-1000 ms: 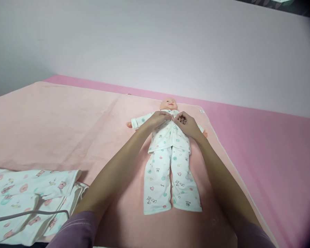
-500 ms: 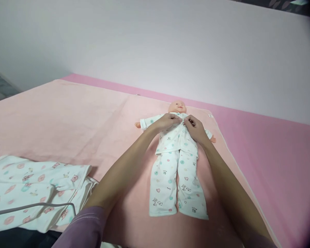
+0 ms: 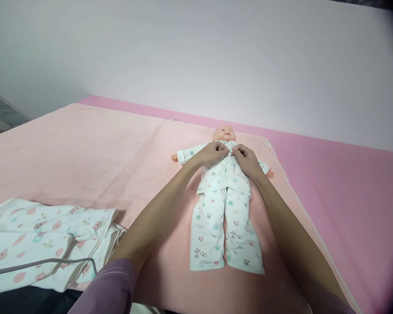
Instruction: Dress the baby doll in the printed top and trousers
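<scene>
A baby doll (image 3: 224,133) lies on its back, dressed in a white printed pajama top (image 3: 214,176) and matching trousers (image 3: 209,231). At the upper chest, my left hand (image 3: 213,153) pinches the left side of the top's front opening. Opposite it, my right hand (image 3: 245,158) pinches the other side, close to a small button (image 3: 231,150) between my fingertips. Another button (image 3: 232,163) shows just below. The fingertips partly hide the cloth edges, so I cannot tell whether the upper button is through its hole.
Under the doll spreads a peach-pink mat (image 3: 118,144) on a brighter pink surface (image 3: 340,196). Folded white printed cloth (image 3: 52,235) lies at the lower left, with a grey cable (image 3: 46,261) across it. A pale wall (image 3: 196,56) stands behind.
Both hands stay at the doll's chest. The left fingers have curled more, and the upper button shows more plainly between the fingertips. The view has shifted slightly.
</scene>
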`<state>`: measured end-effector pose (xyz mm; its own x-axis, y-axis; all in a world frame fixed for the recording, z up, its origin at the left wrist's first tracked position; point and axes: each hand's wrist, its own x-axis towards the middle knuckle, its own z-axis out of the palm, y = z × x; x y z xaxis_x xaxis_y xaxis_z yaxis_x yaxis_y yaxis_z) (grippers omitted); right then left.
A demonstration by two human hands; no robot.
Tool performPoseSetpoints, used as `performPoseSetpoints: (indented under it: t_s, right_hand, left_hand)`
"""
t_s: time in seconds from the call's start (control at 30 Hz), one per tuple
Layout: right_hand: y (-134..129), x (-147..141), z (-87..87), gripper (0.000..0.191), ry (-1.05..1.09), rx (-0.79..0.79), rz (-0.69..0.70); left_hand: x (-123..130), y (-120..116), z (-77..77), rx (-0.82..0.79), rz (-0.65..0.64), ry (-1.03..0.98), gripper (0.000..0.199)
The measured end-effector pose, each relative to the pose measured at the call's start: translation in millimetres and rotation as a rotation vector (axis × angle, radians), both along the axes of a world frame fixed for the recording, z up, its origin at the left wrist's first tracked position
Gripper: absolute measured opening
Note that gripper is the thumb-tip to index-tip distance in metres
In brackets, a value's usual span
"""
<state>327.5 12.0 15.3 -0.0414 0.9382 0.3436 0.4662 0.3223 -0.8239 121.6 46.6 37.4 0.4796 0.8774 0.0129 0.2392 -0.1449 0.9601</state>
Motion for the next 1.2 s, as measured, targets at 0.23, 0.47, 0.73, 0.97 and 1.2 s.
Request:
performPoseSetpoints:
  t_s: [0.23, 0.47, 0.73, 0.97, 1.2]
  right_hand:
    - [4.4, 8.2, -0.7, 0.021, -0.161, 0.190, -0.165]
    - [41.7, 28.2, 19.0, 0.035, -0.262, -0.004, 0.080]
    - [50.8, 30.2, 11.9, 0.030, -0.121, 0.002, 0.074]
    - [54.2, 14.6, -1.3, 0.035, 0.134, 0.041, 0.006]
    - [57.3, 14.4, -4.2, 0.042, 0.178, -0.031, 0.015]
  left_hand:
    - [7.8, -4.8, -3.4, 0.113, 0.182, 0.052, 0.033]
    - [7.7, 14.9, -4.9, 0.454, 0.269, 0.172, 0.025]
    - [-5.1, 32.0, -10.5, 0.545, 0.171, 0.066, 0.025]
    - [9.1, 32.1, -9.2, 0.534, 0.201, 0.062, 0.027]
    - [8.3, 27.2, -6.6, 0.424, 0.152, 0.063, 0.033]
